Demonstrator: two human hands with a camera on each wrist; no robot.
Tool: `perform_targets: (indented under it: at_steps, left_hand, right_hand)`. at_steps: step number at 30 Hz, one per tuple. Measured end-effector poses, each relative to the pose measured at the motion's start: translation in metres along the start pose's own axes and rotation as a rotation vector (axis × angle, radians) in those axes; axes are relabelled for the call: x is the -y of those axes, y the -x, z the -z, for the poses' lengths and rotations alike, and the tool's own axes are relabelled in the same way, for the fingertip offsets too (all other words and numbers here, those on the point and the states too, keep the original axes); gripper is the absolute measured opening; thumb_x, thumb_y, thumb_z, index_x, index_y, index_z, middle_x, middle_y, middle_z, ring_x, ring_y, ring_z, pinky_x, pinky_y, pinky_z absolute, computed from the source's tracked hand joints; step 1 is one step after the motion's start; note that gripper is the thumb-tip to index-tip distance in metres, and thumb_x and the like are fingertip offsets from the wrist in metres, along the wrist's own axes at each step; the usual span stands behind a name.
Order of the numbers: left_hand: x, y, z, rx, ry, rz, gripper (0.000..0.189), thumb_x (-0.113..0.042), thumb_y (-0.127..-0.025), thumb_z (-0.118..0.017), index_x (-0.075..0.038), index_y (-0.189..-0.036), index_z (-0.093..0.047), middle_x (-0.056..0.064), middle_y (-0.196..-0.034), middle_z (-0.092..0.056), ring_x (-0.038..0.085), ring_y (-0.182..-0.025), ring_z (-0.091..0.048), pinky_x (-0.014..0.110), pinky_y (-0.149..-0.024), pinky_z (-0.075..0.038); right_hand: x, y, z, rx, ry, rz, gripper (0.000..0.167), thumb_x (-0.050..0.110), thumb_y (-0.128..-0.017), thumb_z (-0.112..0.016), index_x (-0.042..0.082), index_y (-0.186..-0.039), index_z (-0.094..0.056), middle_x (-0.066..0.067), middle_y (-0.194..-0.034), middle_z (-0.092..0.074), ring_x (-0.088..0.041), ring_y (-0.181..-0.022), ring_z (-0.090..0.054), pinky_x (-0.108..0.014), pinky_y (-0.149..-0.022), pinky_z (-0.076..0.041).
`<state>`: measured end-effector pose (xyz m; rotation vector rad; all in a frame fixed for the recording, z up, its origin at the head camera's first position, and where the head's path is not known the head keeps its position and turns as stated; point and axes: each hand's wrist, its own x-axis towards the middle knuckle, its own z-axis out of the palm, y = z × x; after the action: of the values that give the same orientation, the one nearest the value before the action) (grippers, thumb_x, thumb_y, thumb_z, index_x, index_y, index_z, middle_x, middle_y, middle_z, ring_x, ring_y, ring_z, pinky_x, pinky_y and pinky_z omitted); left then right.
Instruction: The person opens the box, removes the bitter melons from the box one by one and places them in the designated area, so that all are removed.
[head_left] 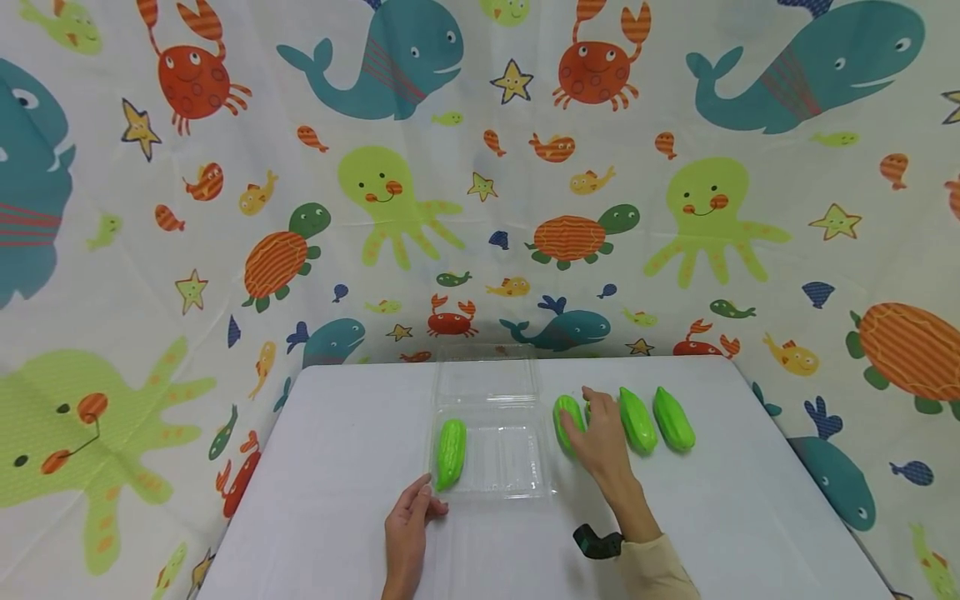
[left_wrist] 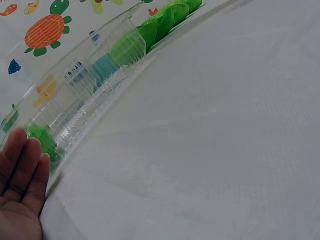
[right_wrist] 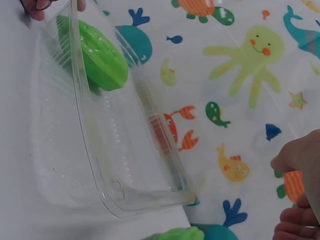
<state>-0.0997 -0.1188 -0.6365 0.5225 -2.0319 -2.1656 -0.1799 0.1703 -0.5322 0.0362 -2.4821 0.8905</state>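
A clear plastic clamshell box (head_left: 504, 460) lies open on the white table, lid (head_left: 487, 380) folded back toward the wall. Inside, along its left side, lies a green ridged gourd (head_left: 452, 454). My left hand (head_left: 408, 525) is at the front left corner, its fairly straight fingers (left_wrist: 36, 172) right at the box's edge. To the right of the box, my right hand (head_left: 604, 442) hovers over a row of similar gourds, thumb and fingers spread apart. It overlaps the leftmost gourd (head_left: 567, 421) and mostly hides another just behind the fingers.
Two more green gourds, one nearer the hand (head_left: 637, 421) and one farther right (head_left: 673, 419), complete the row. A cloth printed with sea animals (head_left: 480, 208) hangs behind and beside the table (head_left: 345, 433). A dark band (head_left: 597, 543) is on my right wrist.
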Motion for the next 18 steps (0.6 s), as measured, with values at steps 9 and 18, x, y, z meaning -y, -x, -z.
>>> perform_targets:
  at_steps: [9, 18]
  left_hand:
    - [-0.002, 0.0, -0.002, -0.005, -0.012, 0.009, 0.037, -0.028, -0.104, -0.054, -0.006, -0.134, -0.06, 0.008, -0.081, -0.071, 0.014, -0.079, -0.071, 0.02, -0.078, -0.06]
    - [-0.002, 0.0, -0.001, -0.002, -0.022, 0.006, 0.036, -0.026, -0.104, -0.054, -0.006, -0.134, -0.06, 0.008, -0.082, -0.07, 0.013, -0.079, -0.071, 0.02, -0.078, -0.06]
  right_hand:
    - [0.012, 0.006, -0.009, -0.001, 0.013, 0.03, 0.053, 0.021, -0.085, -0.075, -0.008, -0.126, -0.06, -0.024, -0.115, -0.063, -0.034, -0.098, -0.062, -0.046, -0.081, -0.058]
    - [0.023, 0.012, -0.019, 0.032, 0.011, 0.053, 0.053, 0.021, -0.085, -0.076, -0.008, -0.127, -0.059, -0.023, -0.116, -0.063, -0.033, -0.099, -0.062, -0.046, -0.084, -0.059]
